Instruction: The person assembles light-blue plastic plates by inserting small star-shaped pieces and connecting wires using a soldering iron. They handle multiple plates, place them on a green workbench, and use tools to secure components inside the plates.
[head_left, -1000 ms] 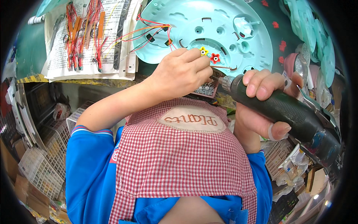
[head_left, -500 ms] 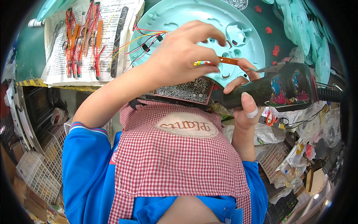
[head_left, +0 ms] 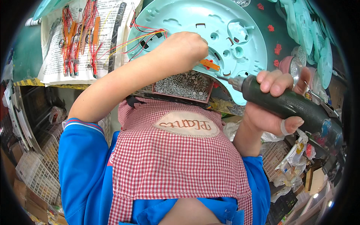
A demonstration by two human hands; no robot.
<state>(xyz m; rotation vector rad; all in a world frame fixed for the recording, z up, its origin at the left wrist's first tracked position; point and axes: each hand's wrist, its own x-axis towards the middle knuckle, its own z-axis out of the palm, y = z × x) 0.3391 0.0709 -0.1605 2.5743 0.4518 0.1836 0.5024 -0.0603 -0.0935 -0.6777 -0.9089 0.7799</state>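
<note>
My left hand (head_left: pixel 185 50) is closed over the teal plastic shell (head_left: pixel 180 11), its fingertips hidden beneath it. From under it juts an orange circuit strip (head_left: pixel 210 65), which sits low against the shell, with a bit of red beside it. My right hand (head_left: pixel 275 97) grips a black electric screwdriver (head_left: pixel 285 103). The screwdriver's bit points left, close to the strip's right end, and I cannot tell whether it touches anything. Beside the right fingers shows a silvery metal tool, perhaps scissors (head_left: pixel 327 108). Red, yellow and black wires (head_left: pixel 150 33) run across the shell's left side.
A pinkish tray of small screws (head_left: pixel 183 88) stands at the bench's near edge, below the shell. Wired orange strips (head_left: pixel 71 37) lie on printed paper (head_left: pixel 47 71) at left. Red star-shaped pieces (head_left: pixel 277 48) lie right of the shell, near stacked teal shells (head_left: pixel 300 22).
The orange strip has come down from between my hands to the shell, left hand over it. My right hand has turned the screwdriver, so its bit now points at the shell.
</note>
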